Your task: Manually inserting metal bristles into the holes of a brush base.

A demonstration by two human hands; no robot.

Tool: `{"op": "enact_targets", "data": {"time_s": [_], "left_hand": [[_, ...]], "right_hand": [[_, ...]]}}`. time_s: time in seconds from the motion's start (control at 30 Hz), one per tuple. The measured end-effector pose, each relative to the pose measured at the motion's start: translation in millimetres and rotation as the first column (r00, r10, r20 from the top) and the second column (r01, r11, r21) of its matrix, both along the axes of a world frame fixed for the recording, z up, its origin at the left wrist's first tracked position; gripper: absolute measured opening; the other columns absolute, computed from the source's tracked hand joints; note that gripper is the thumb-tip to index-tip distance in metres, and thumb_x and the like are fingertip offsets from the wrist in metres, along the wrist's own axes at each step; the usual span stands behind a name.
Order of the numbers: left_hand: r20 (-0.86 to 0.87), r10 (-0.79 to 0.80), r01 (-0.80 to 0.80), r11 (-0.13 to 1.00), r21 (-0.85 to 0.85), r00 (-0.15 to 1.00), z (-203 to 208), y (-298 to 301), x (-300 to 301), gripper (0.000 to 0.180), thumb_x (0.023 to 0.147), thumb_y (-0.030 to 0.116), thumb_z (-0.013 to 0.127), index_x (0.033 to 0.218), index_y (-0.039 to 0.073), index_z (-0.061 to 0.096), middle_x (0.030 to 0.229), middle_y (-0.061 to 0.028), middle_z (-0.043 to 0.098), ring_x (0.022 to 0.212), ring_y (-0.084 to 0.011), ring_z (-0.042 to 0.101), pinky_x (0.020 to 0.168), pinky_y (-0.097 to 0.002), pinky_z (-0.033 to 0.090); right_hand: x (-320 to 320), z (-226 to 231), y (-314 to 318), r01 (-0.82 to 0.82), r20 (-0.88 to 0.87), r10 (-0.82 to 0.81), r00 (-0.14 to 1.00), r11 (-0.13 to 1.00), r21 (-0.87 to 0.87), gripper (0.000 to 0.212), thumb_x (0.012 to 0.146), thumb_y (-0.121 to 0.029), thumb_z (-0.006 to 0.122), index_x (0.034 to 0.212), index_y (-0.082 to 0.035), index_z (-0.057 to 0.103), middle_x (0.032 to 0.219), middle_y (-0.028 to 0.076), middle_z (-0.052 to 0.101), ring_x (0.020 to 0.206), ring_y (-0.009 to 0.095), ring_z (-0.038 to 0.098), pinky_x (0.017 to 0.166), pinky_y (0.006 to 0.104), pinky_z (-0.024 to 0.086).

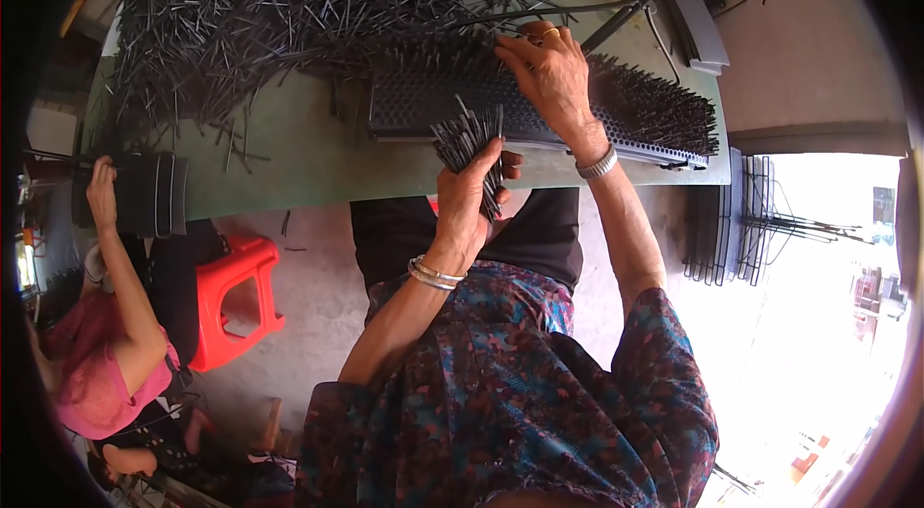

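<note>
My left hand point(469, 195) is wrapped round a bundle of short, thin black sticks point(464, 136), their ends fanning out above the fist. Just beyond it lies a long dark tray with a perforated face point(416, 106), along the near edge of the green table. Black sticks point(654, 104) stand upright in dense rows in the tray. Over the tray's middle, my right hand point(556, 77) has its thumb and fingertips pinched together among the stick tops. Whatever is between those fingertips is too small and dark to make out.
A big heap of loose black sticks point(241, 12) covers the table's far left. A dark rod point(616, 22) slants over the far right. At left sit a red stool point(236, 301) and a co-worker in pink point(106, 364). Wire racks point(736, 219) stand at right.
</note>
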State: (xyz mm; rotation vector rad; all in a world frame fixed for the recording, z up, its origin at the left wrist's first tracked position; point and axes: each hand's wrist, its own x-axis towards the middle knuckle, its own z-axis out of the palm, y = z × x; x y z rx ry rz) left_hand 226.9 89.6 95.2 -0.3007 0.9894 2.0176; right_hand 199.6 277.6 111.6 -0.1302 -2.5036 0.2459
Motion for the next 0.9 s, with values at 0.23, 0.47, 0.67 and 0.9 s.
{"op": "enact_targets", "data": {"time_s": [0.23,0.47,0.67,0.9], "left_hand": [[-0.026,-0.006,0.005,1.000,-0.018,1.000,-4,-2,-1,0.020,0.090,0.020,0.068,0.102,0.004,0.066,0.086,-0.0108,0.071,0.072,-0.0135,0.065,0.047,-0.0226,0.041],[-0.034,-0.047,0.045,0.997,-0.066,0.998,5,2,-1,0.023,0.088,0.022,0.071,0.103,0.006,0.067,0.088,-0.0084,0.071,0.074,-0.0134,0.066,0.047,-0.0220,0.039],[-0.064,-0.060,0.054,0.995,-0.087,0.996,1,6,-2,0.026,0.087,0.025,0.073,0.103,0.006,0.067,0.086,-0.0089,0.072,0.074,-0.0157,0.069,0.046,-0.0225,0.044],[0.020,-0.027,0.029,0.998,-0.064,0.999,-11,10,-5,0.027,0.089,0.025,0.071,0.101,0.003,0.063,0.089,-0.0136,0.071,0.077,-0.0231,0.071,0.057,-0.0322,0.057]], "right_hand": [[36,36,-22,0.074,0.241,0.122,0.963,0.738,-0.670,0.034,0.088,-0.030,0.070,0.109,-0.003,0.069,0.086,0.013,0.068,0.078,0.023,0.066,0.066,0.0333,0.050],[49,26,-17,0.148,0.315,0.445,0.838,0.371,-0.917,0.019,0.091,-0.015,0.066,0.099,0.002,0.064,0.077,0.003,0.063,0.071,0.008,0.058,0.064,0.0242,0.047],[54,27,-13,0.155,0.253,0.410,0.876,0.258,-0.954,0.012,0.092,-0.008,0.061,0.098,0.003,0.063,0.077,0.005,0.065,0.071,0.010,0.064,0.063,0.0244,0.051],[41,41,-13,0.047,-0.002,-0.084,0.996,0.572,-0.819,0.009,0.093,-0.004,0.059,0.096,0.004,0.062,0.080,0.008,0.069,0.075,0.012,0.068,0.068,0.0245,0.054]]}}
